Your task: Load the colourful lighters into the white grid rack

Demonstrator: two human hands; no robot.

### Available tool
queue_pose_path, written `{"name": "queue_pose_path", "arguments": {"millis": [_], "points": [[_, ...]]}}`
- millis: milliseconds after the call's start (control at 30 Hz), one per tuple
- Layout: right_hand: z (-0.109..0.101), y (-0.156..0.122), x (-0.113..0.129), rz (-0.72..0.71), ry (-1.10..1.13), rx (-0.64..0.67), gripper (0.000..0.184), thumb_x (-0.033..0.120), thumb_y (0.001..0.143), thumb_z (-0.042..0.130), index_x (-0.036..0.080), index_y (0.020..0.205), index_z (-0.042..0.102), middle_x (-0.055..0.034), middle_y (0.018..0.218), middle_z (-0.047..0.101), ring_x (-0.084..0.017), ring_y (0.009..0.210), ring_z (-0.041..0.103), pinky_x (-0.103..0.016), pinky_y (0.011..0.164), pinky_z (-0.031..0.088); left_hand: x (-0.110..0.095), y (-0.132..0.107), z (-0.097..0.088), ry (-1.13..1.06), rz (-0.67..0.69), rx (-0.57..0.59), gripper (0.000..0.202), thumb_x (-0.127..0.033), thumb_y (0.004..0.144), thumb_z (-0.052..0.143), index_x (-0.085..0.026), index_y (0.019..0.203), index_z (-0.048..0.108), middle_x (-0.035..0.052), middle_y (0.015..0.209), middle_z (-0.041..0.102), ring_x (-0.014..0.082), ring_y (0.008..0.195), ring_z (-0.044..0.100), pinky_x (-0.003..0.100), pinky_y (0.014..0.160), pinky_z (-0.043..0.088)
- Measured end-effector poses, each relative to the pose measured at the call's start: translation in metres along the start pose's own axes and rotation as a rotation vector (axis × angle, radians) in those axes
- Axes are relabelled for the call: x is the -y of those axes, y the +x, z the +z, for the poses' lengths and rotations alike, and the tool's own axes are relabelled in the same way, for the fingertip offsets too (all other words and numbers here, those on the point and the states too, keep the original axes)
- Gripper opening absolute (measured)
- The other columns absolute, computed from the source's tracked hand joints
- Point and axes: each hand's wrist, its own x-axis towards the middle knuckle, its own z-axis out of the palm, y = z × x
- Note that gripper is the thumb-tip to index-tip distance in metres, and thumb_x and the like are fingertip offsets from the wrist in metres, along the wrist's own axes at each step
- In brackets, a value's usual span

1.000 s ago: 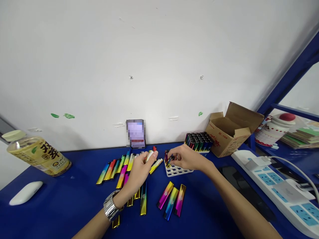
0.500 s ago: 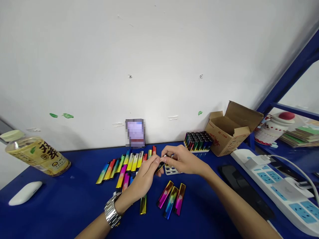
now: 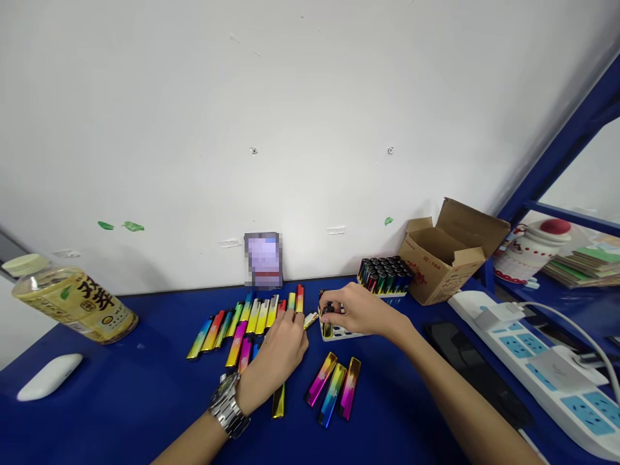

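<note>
Many shiny multicoloured lighters (image 3: 242, 320) lie in a row on the blue table (image 3: 121, 387). My left hand (image 3: 276, 355), with a metal watch on the wrist, rests fingers down on the lighters near the row's right end, touching one. My right hand (image 3: 356, 310) pinches a lighter (image 3: 327, 320) upright in a white slotted tray (image 3: 341, 332). Three more lighters (image 3: 334, 386) lie side by side in front of the tray.
A full tray of dark lighters (image 3: 385, 274) stands beside an open cardboard box (image 3: 448, 252) at the back right. A power strip (image 3: 537, 368) and a black flat object (image 3: 477, 374) lie on the right. On the left are a bottle (image 3: 72, 303) and a white mouse (image 3: 48, 376).
The hands met over the table half a second ago and passed a lighter; now my right hand has moved it back to the white tray and my left has dropped onto the row.
</note>
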Motion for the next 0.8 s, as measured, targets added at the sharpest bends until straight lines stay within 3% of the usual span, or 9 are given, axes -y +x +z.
{"name": "queue_pose_path", "arguments": {"millis": [167,400,500,700,800], "points": [[-0.001,-0.001,-0.001,0.003,-0.026,-0.024,0.013,0.032,0.087,0.061,0.02,0.091,0.065,0.0001,0.064,0.063,-0.013,0.056,0.054,-0.022,0.057,0.028,-0.008,0.002,-0.016,-0.016,-0.078,0.094,0.017,-0.006,0.074,0.043,-0.016,0.077,0.056,0.0098,0.083,0.06,0.023,0.075,0.058,0.031,0.064,0.039],[-0.003,-0.003,0.0,0.021,-0.034,-0.019,0.014,0.027,0.084,0.064,0.021,0.095,0.057,0.0044,0.056,0.057,-0.013,0.053,0.049,-0.022,0.056,0.025,-0.003,0.005,-0.02,-0.22,-0.15,-0.003,0.015,-0.018,0.073,0.045,-0.022,0.06,0.038,-0.0005,0.06,0.047,0.0162,0.057,0.044,0.027,0.054,0.026],[-0.005,-0.004,0.001,0.017,-0.051,0.004,0.009,0.026,0.084,0.064,0.022,0.09,0.058,0.005,0.055,0.054,-0.012,0.052,0.048,-0.022,0.055,0.023,-0.002,0.008,-0.024,-0.406,-0.198,-0.019,0.017,-0.024,0.076,0.044,-0.022,0.06,0.038,-0.0041,0.054,0.04,0.0146,0.053,0.039,0.027,0.053,0.025],[-0.01,-0.005,0.006,0.028,-0.09,0.06,0.006,0.025,0.082,0.067,0.023,0.082,0.061,0.0037,0.062,0.058,-0.012,0.056,0.05,-0.022,0.055,0.024,0.004,0.011,-0.024,-0.719,-0.182,-0.097,0.019,-0.036,0.08,0.045,-0.022,0.068,0.043,-0.0049,0.06,0.043,0.0146,0.057,0.043,0.027,0.057,0.031],[-0.008,-0.005,0.008,0.064,-0.144,0.046,0.018,0.036,0.081,0.069,0.026,0.094,0.062,0.0029,0.061,0.058,-0.015,0.058,0.053,-0.022,0.055,0.026,0.008,0.012,-0.02,-0.871,-0.185,-0.052,0.018,-0.039,0.082,0.046,-0.022,0.078,0.048,-0.0039,0.062,0.05,0.0162,0.062,0.052,0.027,0.06,0.037]]}}
